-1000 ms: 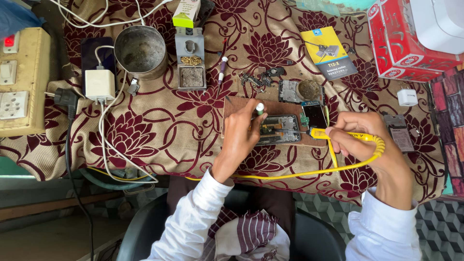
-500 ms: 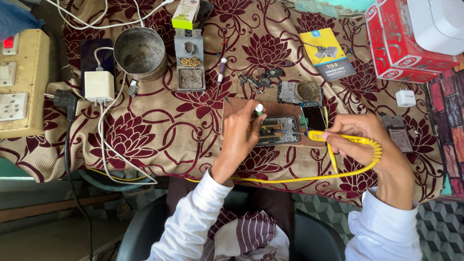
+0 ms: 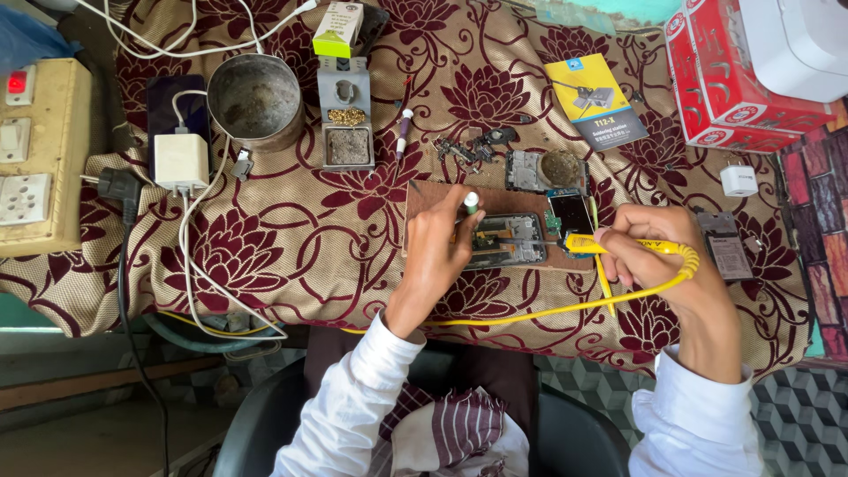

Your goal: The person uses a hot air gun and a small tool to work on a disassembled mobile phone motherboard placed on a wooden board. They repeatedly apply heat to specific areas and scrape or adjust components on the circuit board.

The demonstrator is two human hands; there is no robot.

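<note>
Opened phone (image 3: pixel 505 240) flat on brown board (image 3: pixel 442 201), centre of counter (image 3: pixel 353 256), long axis left-right. Yellow-handled soldering iron (image 3: pixel 609 246) also lies left-right, tip end toward the phone, cable looping back toward near edge. Right hand (image 3: pixel 649 256) just right of the board, fingers pinched round the handle. Left hand (image 3: pixel 437 256) resting on phone's left end, fingers pinching a small white-tipped tool (image 3: pixel 471 203), upright.

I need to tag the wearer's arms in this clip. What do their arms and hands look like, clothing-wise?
Both arms wear long white sleeves, left sleeve and right sleeve, ending at buttonless-looking cuffs near the wrists. The left hand and right hand are bare: no gloves, rings or watch visible.
</note>
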